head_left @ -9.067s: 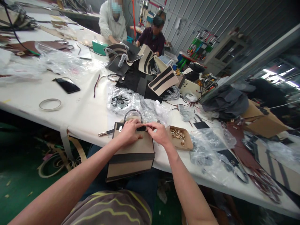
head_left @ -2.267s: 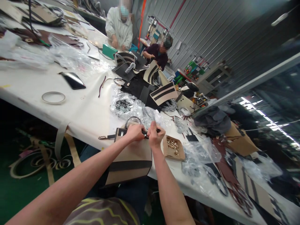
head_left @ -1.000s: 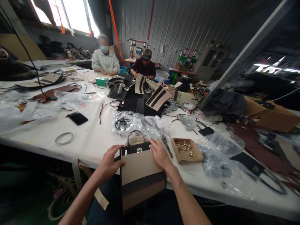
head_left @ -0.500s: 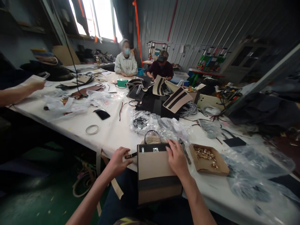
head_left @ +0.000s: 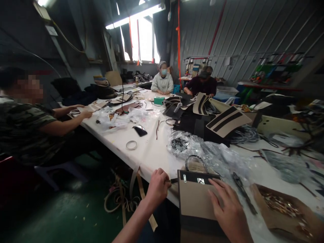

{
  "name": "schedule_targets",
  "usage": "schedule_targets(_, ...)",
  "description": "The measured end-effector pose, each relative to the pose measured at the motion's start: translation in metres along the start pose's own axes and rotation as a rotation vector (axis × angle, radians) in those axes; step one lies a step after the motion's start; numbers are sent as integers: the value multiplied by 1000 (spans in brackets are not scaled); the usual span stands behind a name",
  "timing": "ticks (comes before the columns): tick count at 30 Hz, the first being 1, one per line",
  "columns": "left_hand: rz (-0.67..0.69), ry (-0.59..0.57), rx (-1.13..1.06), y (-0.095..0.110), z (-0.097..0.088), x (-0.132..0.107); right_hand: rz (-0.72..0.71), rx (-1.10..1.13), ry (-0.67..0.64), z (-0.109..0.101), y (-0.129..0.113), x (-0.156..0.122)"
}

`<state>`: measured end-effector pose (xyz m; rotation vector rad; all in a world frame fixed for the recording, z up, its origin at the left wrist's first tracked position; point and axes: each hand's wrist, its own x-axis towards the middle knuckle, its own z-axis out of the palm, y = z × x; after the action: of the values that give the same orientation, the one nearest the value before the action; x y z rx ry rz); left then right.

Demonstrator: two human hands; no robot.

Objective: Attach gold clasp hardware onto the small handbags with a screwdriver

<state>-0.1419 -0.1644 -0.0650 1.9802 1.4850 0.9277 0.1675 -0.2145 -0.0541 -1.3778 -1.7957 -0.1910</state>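
A tan handbag (head_left: 193, 199) with a black top band, a small metal clasp and a round handle hangs over the white table's near edge. My left hand (head_left: 157, 186) is closed on the strap at the bag's left side. My right hand (head_left: 229, 211) lies flat on the bag's front with its fingers spread. Just right of it a dark tool (head_left: 242, 191) lies on the table, and farther right stands a cardboard tray of gold fittings (head_left: 283, 206).
Crumpled clear plastic bags (head_left: 194, 146), black and cream striped bag panels (head_left: 225, 121), a phone (head_left: 140, 130) and a ring (head_left: 131, 145) lie on the white table (head_left: 149, 153). A person sits at the left (head_left: 32, 128), two more at the far end. Straps coil on the green floor (head_left: 118, 199).
My view has swung up and to the left, bringing the person at the left into sight. My left hand has closed on the bag's side strap. My right hand stays flat on the bag.
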Motion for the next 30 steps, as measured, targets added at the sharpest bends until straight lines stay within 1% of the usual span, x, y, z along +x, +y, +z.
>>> schedule_targets(3,32,-3,-38,-3,-1,-3,2,-13,10,1,1,-4)
schedule_targets(6,63,28,-146,-7,-3,-8,29,-20,33,-8,-5,-5)
schedule_targets(8,51,103,-219,-12,-6,-14,64,-18,39,-17,-10,-6)
schedule_targets(10,-16,213,-242,-25,-11,-22,102,-27,37,-27,-12,-8)
schedule_targets(12,-171,338,-250,-47,-17,-33,128,-47,42,-36,-13,-13)
schedule_targets(15,-474,495,-270,-96,-31,-50,155,-56,46,-46,-13,-25)
schedule_targets(16,-544,534,-250,-112,-37,-54,163,-50,44,-48,-13,-29)
schedule_targets(17,-585,566,-213,-126,-43,-56,168,-43,42,-49,-14,-32)
schedule_targets(18,-595,583,-167,-138,-50,-55,170,-35,39,-48,-15,-35)
schedule_targets(19,-582,577,-126,-146,-57,-52,170,-28,34,-47,-17,-37)
schedule_targets(20,-553,540,-105,-151,-64,-47,168,-21,28,-45,-19,-37)
schedule_targets(21,-519,475,-105,-153,-70,-40,164,-14,21,-42,-22,-37)
schedule_targets(23,-466,319,-154,-150,-81,-26,157,4,14,-38,-31,-33)
schedule_targets(24,-460,259,-195,-147,-85,-20,158,17,13,-38,-37,-30)
schedule_targets(25,-466,226,-242,-144,-88,-16,161,32,12,-37,-43,-27)
schedule_targets(28,-516,194,-417,-138,-90,-17,194,77,5,-40,-59,-19)
schedule_targets(30,-552,134,-531,-132,-91,-25,220,96,-4,-42,-65,-16)
